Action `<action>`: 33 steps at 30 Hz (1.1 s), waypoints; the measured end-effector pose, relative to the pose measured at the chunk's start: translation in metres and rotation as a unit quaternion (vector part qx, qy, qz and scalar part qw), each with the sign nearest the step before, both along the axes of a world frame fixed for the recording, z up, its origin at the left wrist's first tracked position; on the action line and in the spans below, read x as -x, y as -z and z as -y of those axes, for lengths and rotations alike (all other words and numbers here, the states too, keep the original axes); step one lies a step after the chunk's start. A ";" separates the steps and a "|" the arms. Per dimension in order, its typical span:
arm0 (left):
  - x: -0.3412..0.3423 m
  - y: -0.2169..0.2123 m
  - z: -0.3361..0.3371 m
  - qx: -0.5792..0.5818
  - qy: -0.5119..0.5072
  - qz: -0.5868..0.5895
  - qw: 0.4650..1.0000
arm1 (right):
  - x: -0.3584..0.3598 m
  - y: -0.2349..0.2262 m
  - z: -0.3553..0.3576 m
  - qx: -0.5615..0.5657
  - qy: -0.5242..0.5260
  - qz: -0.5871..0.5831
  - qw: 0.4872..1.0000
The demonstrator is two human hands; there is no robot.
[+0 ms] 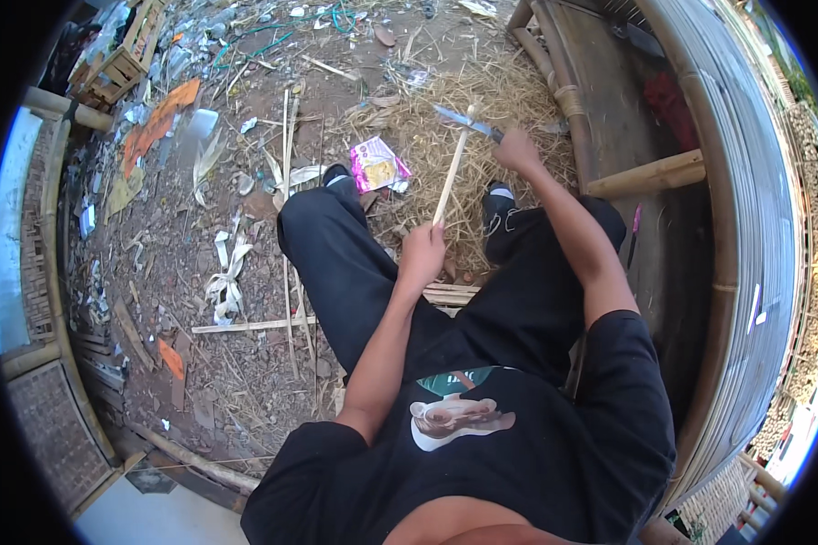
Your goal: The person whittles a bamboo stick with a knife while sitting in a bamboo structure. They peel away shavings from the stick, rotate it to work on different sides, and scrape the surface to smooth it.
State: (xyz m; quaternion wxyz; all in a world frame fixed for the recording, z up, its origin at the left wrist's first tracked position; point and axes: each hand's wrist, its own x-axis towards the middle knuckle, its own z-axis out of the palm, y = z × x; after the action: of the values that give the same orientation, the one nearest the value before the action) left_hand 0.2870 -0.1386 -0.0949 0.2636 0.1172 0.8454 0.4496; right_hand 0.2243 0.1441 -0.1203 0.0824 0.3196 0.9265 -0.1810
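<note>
My left hand (422, 255) is closed round the lower end of a pale wooden stick (451, 179), which slants up and away between my knees. In my right hand (519, 153) is a knife (464, 119), its handle mostly covered by my fingers. The blade points left and crosses the stick close to its far end; whether it is cutting in or only resting there I cannot tell. Beneath the far end, pale shavings (509, 100) lie heaped on the ground between and beyond my feet.
A pink and white packet (377, 165) lies by my left shoe. Long thin strips (289, 227) and a crosswise stick (245, 326) are on the littered dirt to the left. A bamboo-framed bench (641, 173) runs close along my right side. A wooden crate (123, 64) stands far left.
</note>
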 end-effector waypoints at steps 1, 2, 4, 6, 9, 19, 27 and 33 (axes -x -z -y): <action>-0.001 -0.001 -0.004 0.006 0.008 -0.022 1.000 | -0.003 0.003 0.003 0.001 0.003 -0.002 1.000; -0.001 -0.002 -0.007 0.012 0.017 -0.044 0.999 | -0.010 0.008 0.008 0.067 0.016 0.020 0.997; 0.001 -0.002 -0.001 0.004 0.009 -0.022 1.000 | -0.018 0.005 0.028 0.218 0.049 0.047 0.974; 0.001 -0.005 0.002 -0.019 -0.006 -0.009 1.000 | -0.033 -0.020 0.061 0.151 -0.049 0.028 0.987; 0.003 -0.007 -0.002 -0.011 -0.002 -0.004 1.000 | -0.057 -0.036 0.089 0.035 -0.222 0.011 0.974; 0.000 0.010 -0.003 0.004 -0.002 -0.131 0.991 | -0.008 -0.010 -0.004 -0.151 -0.030 -0.082 0.985; 0.010 -0.003 0.004 -0.027 -0.012 0.034 0.999 | -0.030 -0.051 0.024 0.091 -0.080 -0.087 0.989; 0.008 0.003 0.000 -0.032 0.006 0.017 0.999 | -0.068 -0.066 0.027 0.003 -0.120 -0.117 0.986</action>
State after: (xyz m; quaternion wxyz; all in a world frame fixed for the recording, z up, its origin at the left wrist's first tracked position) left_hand 0.2791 -0.1390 -0.0975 0.2769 0.1232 0.8252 0.4766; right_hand 0.2920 0.1173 -0.0542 -0.0047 0.1826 0.9608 -0.2084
